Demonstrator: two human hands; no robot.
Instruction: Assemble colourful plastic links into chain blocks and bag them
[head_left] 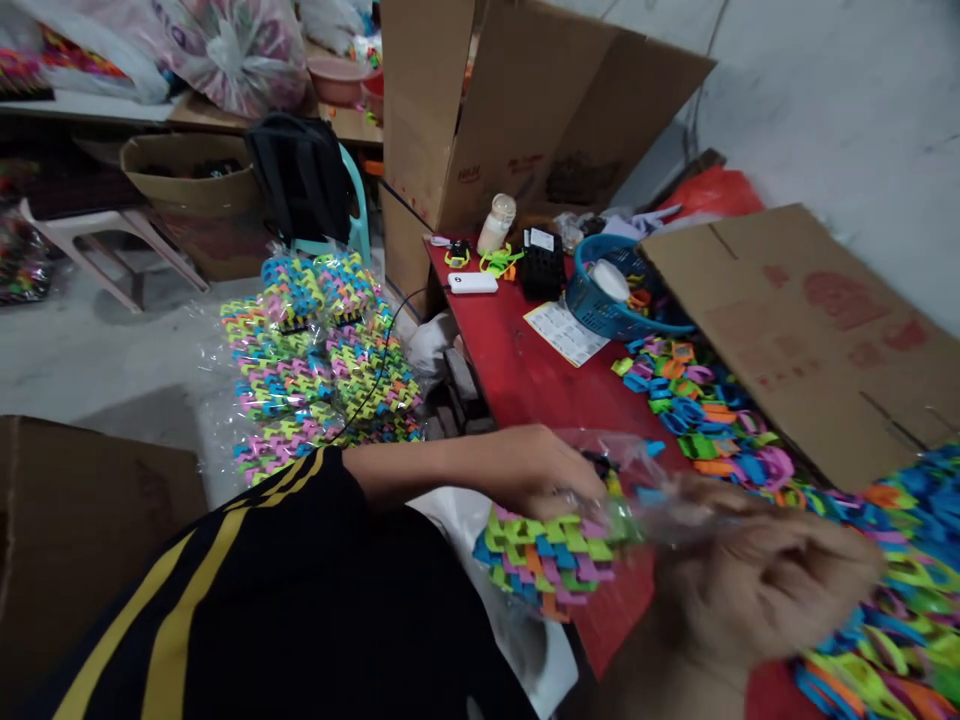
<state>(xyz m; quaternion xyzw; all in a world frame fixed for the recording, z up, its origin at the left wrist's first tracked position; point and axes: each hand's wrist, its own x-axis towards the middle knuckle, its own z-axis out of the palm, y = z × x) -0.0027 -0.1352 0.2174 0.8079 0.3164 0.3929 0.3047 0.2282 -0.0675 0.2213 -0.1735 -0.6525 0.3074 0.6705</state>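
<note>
A clear plastic bag [637, 485] packed with a stack of small colourful plastic pieces [544, 560] hangs over the near edge of the red table [525, 375]. My left hand [544, 470] reaches across from the left and grips the top of that bag, fingers curled over it. At the lower right, smeared by motion, my right hand [757, 585] is at the bag's open end, its fingers bent. Loose pieces of the same kind [697, 405] lie in a heap along the table to the right.
Filled bags of colourful pieces [315, 360] are piled on the floor at left. A blue basket [611, 300], white power bank [472, 283], bottle [496, 222] and black box [541, 265] sit at the table's far end. A flat cardboard sheet [810, 330] and open carton [510, 110] stand nearby.
</note>
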